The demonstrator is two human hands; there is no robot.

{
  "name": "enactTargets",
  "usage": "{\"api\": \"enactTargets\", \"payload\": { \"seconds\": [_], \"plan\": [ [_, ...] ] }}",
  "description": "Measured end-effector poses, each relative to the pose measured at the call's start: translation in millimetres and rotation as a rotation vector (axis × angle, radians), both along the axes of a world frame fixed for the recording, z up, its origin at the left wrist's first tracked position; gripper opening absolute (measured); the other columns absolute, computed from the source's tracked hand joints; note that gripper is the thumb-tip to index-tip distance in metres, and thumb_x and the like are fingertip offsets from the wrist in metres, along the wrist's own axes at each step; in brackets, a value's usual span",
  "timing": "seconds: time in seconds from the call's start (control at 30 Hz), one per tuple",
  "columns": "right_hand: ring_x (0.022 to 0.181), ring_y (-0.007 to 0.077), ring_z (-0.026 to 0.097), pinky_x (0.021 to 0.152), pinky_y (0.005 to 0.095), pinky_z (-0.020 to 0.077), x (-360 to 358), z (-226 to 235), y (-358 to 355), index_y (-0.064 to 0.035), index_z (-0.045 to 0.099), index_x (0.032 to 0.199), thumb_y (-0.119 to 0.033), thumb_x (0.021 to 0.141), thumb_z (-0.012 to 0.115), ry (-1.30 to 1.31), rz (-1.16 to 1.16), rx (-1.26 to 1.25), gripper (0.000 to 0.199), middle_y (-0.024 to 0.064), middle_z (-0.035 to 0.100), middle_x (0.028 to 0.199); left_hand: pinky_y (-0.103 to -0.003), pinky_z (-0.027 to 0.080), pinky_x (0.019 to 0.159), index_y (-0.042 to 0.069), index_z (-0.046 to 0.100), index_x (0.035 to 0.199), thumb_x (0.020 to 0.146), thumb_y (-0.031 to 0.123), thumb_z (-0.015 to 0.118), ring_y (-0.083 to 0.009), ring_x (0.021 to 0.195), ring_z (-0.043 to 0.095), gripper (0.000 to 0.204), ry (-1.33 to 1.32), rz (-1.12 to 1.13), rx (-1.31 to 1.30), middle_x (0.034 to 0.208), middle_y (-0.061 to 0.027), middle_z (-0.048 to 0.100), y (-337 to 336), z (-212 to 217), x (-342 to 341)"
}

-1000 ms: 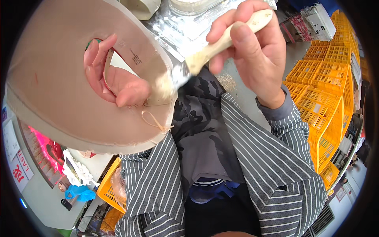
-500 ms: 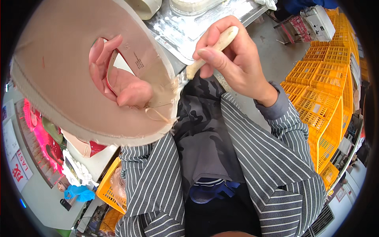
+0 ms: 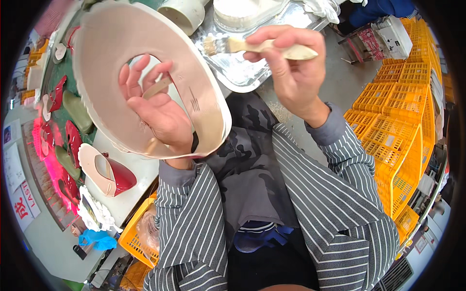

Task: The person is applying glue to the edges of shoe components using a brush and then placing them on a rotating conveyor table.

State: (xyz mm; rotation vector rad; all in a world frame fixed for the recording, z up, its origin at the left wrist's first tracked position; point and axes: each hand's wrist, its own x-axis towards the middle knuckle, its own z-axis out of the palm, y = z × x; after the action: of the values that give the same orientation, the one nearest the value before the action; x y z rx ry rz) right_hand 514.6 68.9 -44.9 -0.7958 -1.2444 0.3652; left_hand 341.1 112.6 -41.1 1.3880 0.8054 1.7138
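Note:
My left hand point(image 3: 167, 119) reaches through the opening of a shoe upper point(image 3: 189, 63) and bears it, fingers half curled and apart. The beige lining faces me; its pale rim is uneven, and a narrow strap crosses the fingers. Between thumb and fingertips, my right hand point(image 3: 296, 68) grips the pale handle of a flat brush point(image 3: 238, 45). Its bristles point left, over a shiny metal tray point(image 3: 250, 83) smeared with white; whether they touch it I cannot tell. The upper is beside the brush, apart from it.
A red and beige shoe upper point(image 3: 116, 177) lies on the white tabletop at left, near more red uppers and green lasts point(image 3: 77, 111). Behind the brush are a white tub point(image 3: 250, 12) and a cream container point(image 3: 187, 14). Yellow crates point(image 3: 388, 131) are stacked at right.
The brush has left the upper's edge and swung up and left over the tray. My left hand has turned and tilted the upper, moving it slightly right; the red upper behind shows more.

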Motion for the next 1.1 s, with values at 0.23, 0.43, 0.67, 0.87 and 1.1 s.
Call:
{"api": "enactTargets", "payload": {
  "seconds": [0.23,0.43,0.67,0.87,1.1],
  "plan": [
    [0.081,0.0224,0.066,0.069,0.0295,0.0563,31,0,6,-0.0017,0.039,0.107,-0.010,0.096,0.050,0.266,-0.005,-0.092,0.018,0.0181,0.059,0.104,-0.039,0.049,0.086,0.007,0.025,0.140,0.101,0.023,0.033,-0.0268,0.105,0.055,0.043,-0.170,-0.240,-0.324,0.129,-0.0173,0.042,-8,-1,-22],
    [0.086,0.0242,0.066,0.071,0.0291,0.0562,38,-21,39,-0.0018,0.039,0.105,-0.013,0.097,0.050,0.464,-0.027,-0.228,0.018,0.0172,0.058,0.107,-0.042,0.047,0.089,0.008,0.027,0.140,0.101,0.021,0.035,-0.0255,0.107,0.053,0.042,-0.182,-0.263,-0.357,0.131,-0.0147,0.042,-24,-3,-30],
    [0.091,0.0248,0.065,0.071,0.0293,0.0564,47,-27,27,-0.0007,0.036,0.117,-0.012,0.096,0.049,0.521,0.021,-0.427,0.027,0.0173,0.055,0.112,-0.041,0.047,0.090,0.009,0.028,0.139,0.101,0.020,0.035,-0.0247,0.107,0.053,0.041,-0.257,-0.227,-0.362,0.130,-0.0141,0.043,-23,-6,-36],
    [0.074,0.0174,0.063,0.062,0.0276,0.0543,29,-14,-35,-0.0003,0.044,0.116,-0.018,0.097,0.048,0.625,0.024,-0.549,0.026,0.0132,0.058,0.102,-0.041,0.046,0.089,0.010,0.023,0.141,0.099,0.021,0.037,-0.0250,0.108,0.052,0.045,-0.359,-0.132,-0.310,0.131,-0.0155,0.040,-18,-2,-36],
    [0.074,0.0177,0.063,0.059,0.0269,0.0554,-61,-31,-76,-0.0002,0.045,0.126,-0.037,0.096,0.049,1.086,1.178,-1.019,0.047,0.0137,0.059,0.109,-0.041,0.047,0.088,0.007,0.022,0.141,0.099,0.025,0.038,-0.0267,0.109,0.052,0.049,-0.370,-0.132,-0.222,0.130,-0.0152,0.038,-16,-1,-16]
  ]
}}
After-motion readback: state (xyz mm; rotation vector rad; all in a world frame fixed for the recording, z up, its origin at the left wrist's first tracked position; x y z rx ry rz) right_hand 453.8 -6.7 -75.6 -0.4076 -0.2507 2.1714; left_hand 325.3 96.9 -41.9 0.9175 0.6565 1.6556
